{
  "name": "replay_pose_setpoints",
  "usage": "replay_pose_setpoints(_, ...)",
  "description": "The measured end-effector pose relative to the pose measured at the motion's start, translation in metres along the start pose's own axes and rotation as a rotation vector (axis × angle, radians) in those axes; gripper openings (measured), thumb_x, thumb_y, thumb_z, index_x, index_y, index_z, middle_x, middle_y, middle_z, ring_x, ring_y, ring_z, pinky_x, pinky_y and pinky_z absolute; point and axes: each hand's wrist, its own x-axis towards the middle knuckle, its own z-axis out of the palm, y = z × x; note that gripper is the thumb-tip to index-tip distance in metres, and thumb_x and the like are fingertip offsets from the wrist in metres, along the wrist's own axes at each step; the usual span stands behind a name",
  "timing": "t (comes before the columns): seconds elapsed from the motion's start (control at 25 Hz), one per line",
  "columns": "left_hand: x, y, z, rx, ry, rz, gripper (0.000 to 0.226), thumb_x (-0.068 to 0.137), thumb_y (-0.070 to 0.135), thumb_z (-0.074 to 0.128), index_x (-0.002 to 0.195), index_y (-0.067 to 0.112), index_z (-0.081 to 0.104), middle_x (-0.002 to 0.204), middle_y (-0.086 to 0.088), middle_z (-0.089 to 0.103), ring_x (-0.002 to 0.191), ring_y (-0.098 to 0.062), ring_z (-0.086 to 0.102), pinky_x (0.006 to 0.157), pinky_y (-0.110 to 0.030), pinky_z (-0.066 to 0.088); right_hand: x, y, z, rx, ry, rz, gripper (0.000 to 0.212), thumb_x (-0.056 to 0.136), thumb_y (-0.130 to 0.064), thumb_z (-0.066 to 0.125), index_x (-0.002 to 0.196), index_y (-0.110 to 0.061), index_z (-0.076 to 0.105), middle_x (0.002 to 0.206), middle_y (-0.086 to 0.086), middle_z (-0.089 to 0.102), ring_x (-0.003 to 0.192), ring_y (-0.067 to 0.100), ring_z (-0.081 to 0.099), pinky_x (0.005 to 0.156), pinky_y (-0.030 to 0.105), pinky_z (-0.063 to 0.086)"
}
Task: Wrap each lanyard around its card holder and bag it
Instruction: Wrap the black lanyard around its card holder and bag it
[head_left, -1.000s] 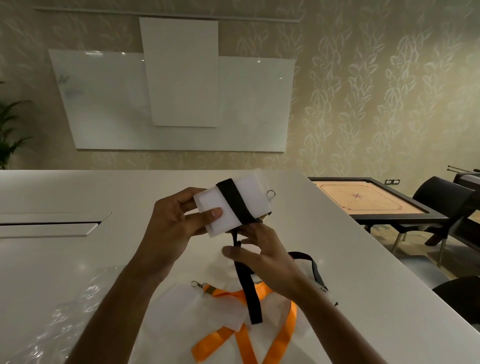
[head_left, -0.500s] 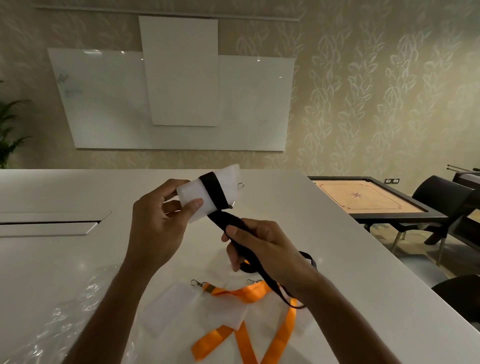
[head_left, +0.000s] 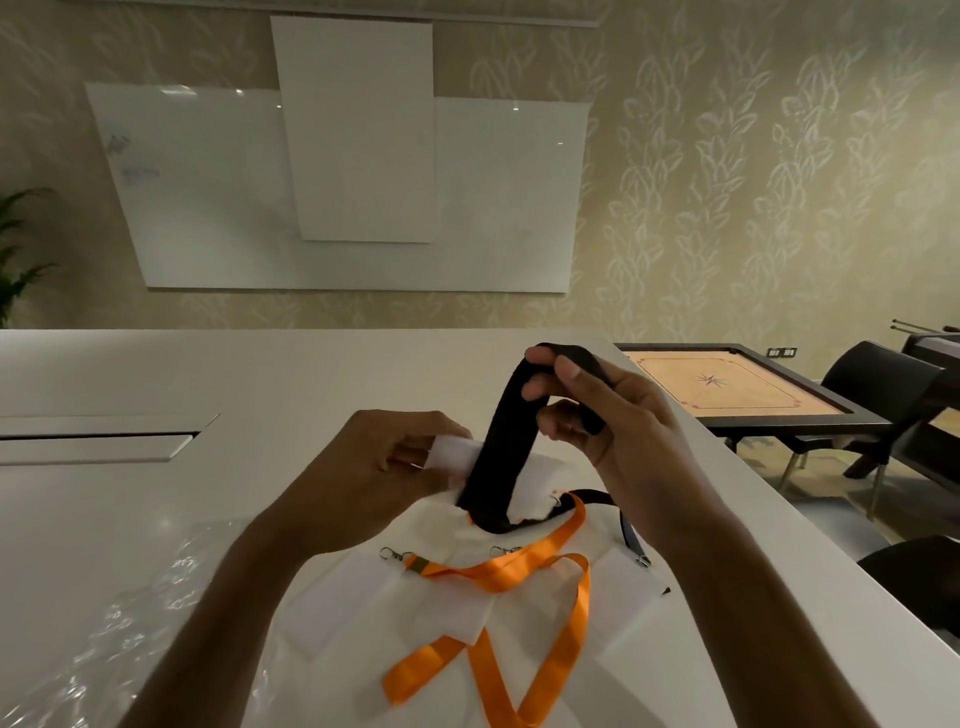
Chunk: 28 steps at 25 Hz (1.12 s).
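Note:
My left hand (head_left: 374, 467) grips a white card holder (head_left: 454, 457) low over the table, mostly hidden behind the fingers and the strap. My right hand (head_left: 597, 410) pinches the black lanyard (head_left: 501, 447) and holds its loop up high above the holder; the strap runs down around the holder. Below my hands, an orange lanyard (head_left: 524, 597) with metal clips lies across several white card holders (head_left: 332, 608) on the table. Clear plastic bags (head_left: 119, 639) lie crumpled at the lower left.
The white table (head_left: 156, 379) has a recessed slot panel (head_left: 98, 441) at the left. To the right stand a carrom board (head_left: 727, 389) on a dark table and black chairs (head_left: 878, 395). Whiteboards hang on the far wall.
My left hand has lowered the card holder toward the table. My right hand has risen, pulling the black lanyard up into a tall loop over the holder.

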Motion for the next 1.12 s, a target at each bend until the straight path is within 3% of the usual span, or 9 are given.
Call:
replay_pose_setpoints(0.16,0.000,0.007,-0.001,-0.113,-0.044,0.015,0.021,0.080,0.001,0.071,0.097,0.013,0.072,0.093,-0.002,0.074,0.086,-0.017,0.071,0.073,-0.021,0.054,0.007,0.011,-0.002,0.014,-0.001,0.111,0.039,0.091,-0.045,0.046,0.108,-0.024,0.075,0.115,0.004,0.073,0.087,0.013,0.069,0.080,0.025,0.051)
replay_pose_setpoints(0.32,-0.002,0.011,-0.004,-0.261,0.064,0.009,0.026,0.073,0.004,0.071,0.099,0.009,0.069,0.092,-0.005,0.074,0.087,-0.019,0.071,0.072,-0.023,0.055,0.008,0.027,-0.006,0.112,-0.156,0.291,0.067,0.094,-0.064,0.023,0.123,-0.023,0.068,0.124,0.008,0.069,0.117,0.026,0.063,0.100,0.045,0.049)
replay_pose_setpoints(0.44,0.001,0.009,-0.006,-0.342,0.168,-0.020,0.030,0.072,0.005,0.073,0.102,0.007,0.068,0.092,-0.006,0.074,0.084,-0.019,0.071,0.068,-0.024,0.056,0.003,0.042,0.000,0.233,-0.130,0.278,0.057,0.105,-0.038,0.021,0.103,-0.028,0.076,0.098,-0.002,0.075,0.097,0.015,0.069,0.082,0.029,0.056)
replay_pose_setpoints(0.52,0.003,0.007,-0.007,-0.395,0.260,-0.057,0.029,0.073,0.006,0.076,0.100,0.013,0.069,0.093,-0.007,0.074,0.086,-0.022,0.071,0.066,-0.027,0.057,0.002,0.054,0.008,0.249,-0.102,0.263,0.051,0.103,-0.025,0.022,0.105,-0.026,0.073,0.093,0.001,0.073,0.095,0.021,0.063,0.079,0.036,0.049)
replay_pose_setpoints(0.6,0.003,0.004,-0.008,-0.438,0.345,-0.101,0.031,0.071,0.009,0.077,0.100,0.016,0.070,0.095,-0.007,0.074,0.088,-0.026,0.071,0.066,-0.029,0.058,0.003,0.064,0.013,0.296,-0.165,0.280,0.050,0.099,-0.035,0.021,0.117,-0.021,0.066,0.105,0.006,0.074,0.104,0.025,0.063,0.085,0.039,0.045)
replay_pose_setpoints(0.76,0.005,0.000,-0.008,-0.452,0.483,-0.160,0.029,0.071,0.015,0.073,0.098,0.022,0.070,0.092,-0.002,0.075,0.087,-0.021,0.072,0.064,-0.024,0.056,0.007,0.063,0.014,0.419,-0.173,0.368,0.054,0.094,-0.047,0.030,0.121,-0.016,0.064,0.113,0.013,0.073,0.098,0.016,0.068,0.085,0.028,0.049)
replay_pose_setpoints(0.84,0.007,-0.004,-0.008,-0.445,0.578,-0.197,0.025,0.076,0.011,0.073,0.096,0.024,0.069,0.091,0.000,0.075,0.087,-0.019,0.072,0.063,-0.023,0.056,0.007,0.063,0.017,0.341,-0.160,0.353,0.048,0.095,-0.042,0.032,0.118,-0.017,0.066,0.106,0.012,0.074,0.090,0.015,0.066,0.082,0.027,0.048)
replay_pose_setpoints(0.96,0.007,-0.008,-0.007,-0.333,0.696,-0.218,0.020,0.080,0.007,0.073,0.096,0.019,0.068,0.089,-0.001,0.074,0.084,-0.018,0.071,0.063,-0.024,0.057,0.003,0.062,0.025,0.019,-0.120,0.233,0.029,0.102,-0.022,0.041,0.123,-0.020,0.060,0.092,0.006,0.075,0.082,0.014,0.064,0.078,0.031,0.045)
replay_pose_setpoints(1.12,0.007,-0.010,-0.004,-0.180,0.801,-0.187,0.021,0.078,0.005,0.073,0.093,0.017,0.066,0.086,0.002,0.071,0.074,-0.007,0.067,0.058,-0.018,0.054,-0.004,0.051,0.035,-0.233,0.013,0.048,0.026,0.099,-0.011,0.056,0.122,-0.020,0.050,0.075,0.004,0.075,0.068,0.013,0.062,0.069,0.028,0.049)
